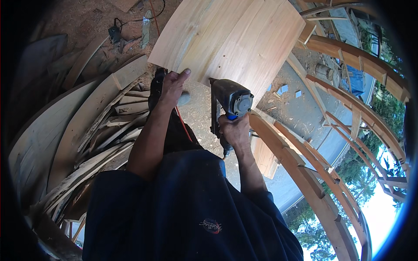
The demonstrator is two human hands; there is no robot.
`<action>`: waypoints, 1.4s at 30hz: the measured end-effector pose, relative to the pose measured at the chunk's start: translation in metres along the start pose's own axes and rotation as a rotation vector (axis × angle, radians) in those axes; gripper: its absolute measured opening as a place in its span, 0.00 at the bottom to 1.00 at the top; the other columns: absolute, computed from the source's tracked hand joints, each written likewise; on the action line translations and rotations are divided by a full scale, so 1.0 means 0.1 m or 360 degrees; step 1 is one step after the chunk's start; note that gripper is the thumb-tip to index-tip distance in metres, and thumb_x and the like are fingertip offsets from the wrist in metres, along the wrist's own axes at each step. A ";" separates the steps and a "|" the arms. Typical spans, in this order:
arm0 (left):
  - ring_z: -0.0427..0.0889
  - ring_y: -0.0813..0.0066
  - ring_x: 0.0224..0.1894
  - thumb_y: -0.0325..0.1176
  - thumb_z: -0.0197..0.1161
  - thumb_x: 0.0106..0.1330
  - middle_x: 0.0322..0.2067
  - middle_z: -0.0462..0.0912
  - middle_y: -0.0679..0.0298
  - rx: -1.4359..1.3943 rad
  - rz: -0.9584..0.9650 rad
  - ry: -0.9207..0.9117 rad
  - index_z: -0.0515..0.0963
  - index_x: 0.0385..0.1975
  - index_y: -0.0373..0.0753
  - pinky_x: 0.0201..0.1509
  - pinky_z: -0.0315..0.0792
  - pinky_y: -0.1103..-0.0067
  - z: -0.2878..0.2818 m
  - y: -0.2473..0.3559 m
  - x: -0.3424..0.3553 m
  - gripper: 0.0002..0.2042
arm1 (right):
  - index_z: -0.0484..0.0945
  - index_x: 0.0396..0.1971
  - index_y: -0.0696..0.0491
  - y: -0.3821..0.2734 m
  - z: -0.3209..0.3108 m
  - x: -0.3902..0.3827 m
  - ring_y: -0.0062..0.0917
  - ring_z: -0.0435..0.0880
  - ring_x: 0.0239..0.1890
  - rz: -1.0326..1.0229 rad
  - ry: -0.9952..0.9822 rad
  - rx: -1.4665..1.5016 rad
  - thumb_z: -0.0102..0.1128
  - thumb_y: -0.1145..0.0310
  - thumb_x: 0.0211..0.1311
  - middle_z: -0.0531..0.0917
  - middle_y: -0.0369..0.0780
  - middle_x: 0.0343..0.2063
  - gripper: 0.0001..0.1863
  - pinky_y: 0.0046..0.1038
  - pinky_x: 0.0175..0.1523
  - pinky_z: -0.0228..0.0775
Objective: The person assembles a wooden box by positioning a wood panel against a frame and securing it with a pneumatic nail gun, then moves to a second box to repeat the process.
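Observation:
A wide panel of pale wood boards point(244, 39) stretches ahead of me toward the top of the view. My left hand point(172, 87) grips its near left edge, the thumb on the upper face and the other fingers mostly out of sight. Wrapped around the handle of a dark nail gun point(233, 95) is my right hand point(235, 130). The gun's nose meets or hovers just over the panel's near edge; I cannot tell which. Below that hand an air fitting hangs from the gun. An orange hose point(183, 124) passes between my arms.
Rough boards and offcuts point(126, 108) are heaped at my left. Curved wooden frames point(296, 174) rise along the right, with a blue tarp point(357, 82) behind them. A corded tool point(115, 32) lies on the sawdust-covered ground at the far left. Small scraps point(283, 89) lie beyond the panel's right edge.

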State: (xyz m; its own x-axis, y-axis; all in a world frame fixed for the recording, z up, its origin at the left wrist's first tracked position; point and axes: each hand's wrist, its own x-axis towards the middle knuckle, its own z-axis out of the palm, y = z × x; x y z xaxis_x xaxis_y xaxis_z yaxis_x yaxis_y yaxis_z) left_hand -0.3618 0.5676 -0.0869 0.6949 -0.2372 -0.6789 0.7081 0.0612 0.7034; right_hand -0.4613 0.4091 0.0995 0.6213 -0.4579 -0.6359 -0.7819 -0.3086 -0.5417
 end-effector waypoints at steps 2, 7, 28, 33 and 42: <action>0.60 0.87 0.24 0.49 0.70 0.67 0.19 0.67 0.78 -0.0029 0.0019 0.0096 0.72 0.18 0.47 0.31 0.55 0.82 -0.05 -0.08 0.02 0.20 | 0.81 0.32 0.60 -0.09 0.01 -0.02 0.34 0.87 0.27 0.0108 -0.0054 -0.0050 0.60 0.72 0.53 0.84 0.47 0.22 0.09 0.35 0.36 0.77; 0.61 0.87 0.25 0.47 0.70 0.67 0.21 0.69 0.78 -0.0097 0.0007 -0.0018 0.79 0.25 0.45 0.32 0.56 0.82 -0.10 -0.13 0.06 0.15 | 0.81 0.32 0.61 -0.15 0.05 -0.06 0.37 0.88 0.28 0.0058 -0.0013 -0.0155 0.60 0.72 0.53 0.84 0.48 0.22 0.09 0.36 0.37 0.77; 0.60 0.84 0.22 0.52 0.73 0.63 0.18 0.66 0.75 -0.0223 0.0130 0.0051 0.74 0.22 0.40 0.27 0.55 0.80 -0.05 -0.37 0.19 0.23 | 0.80 0.34 0.60 -0.17 0.20 0.10 0.31 0.86 0.27 -0.0090 -0.0075 -0.0182 0.61 0.73 0.52 0.84 0.45 0.22 0.10 0.33 0.37 0.77; 0.60 0.87 0.23 0.49 0.71 0.66 0.18 0.66 0.78 -0.0153 0.0027 -0.0003 0.75 0.20 0.42 0.29 0.55 0.80 -0.03 -0.18 0.08 0.20 | 0.80 0.33 0.60 -0.24 0.16 0.10 0.27 0.83 0.26 -0.0087 -0.0084 -0.0132 0.60 0.74 0.50 0.83 0.44 0.22 0.10 0.31 0.37 0.76; 0.66 0.84 0.30 0.47 0.72 0.65 0.26 0.77 0.70 -0.0203 0.0072 -0.0012 0.80 0.30 0.35 0.37 0.62 0.81 0.02 0.01 -0.01 0.19 | 0.80 0.32 0.60 -0.20 0.14 0.12 0.28 0.83 0.25 -0.0010 -0.0070 -0.0174 0.60 0.74 0.50 0.83 0.44 0.21 0.09 0.32 0.36 0.75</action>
State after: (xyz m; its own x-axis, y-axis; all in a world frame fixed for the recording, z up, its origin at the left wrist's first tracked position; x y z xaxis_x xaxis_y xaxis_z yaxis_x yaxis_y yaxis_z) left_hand -0.3621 0.5663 -0.0852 0.7260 -0.2385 -0.6450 0.6865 0.1949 0.7006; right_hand -0.4378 0.4213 0.0953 0.6258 -0.4197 -0.6574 -0.7776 -0.4014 -0.4840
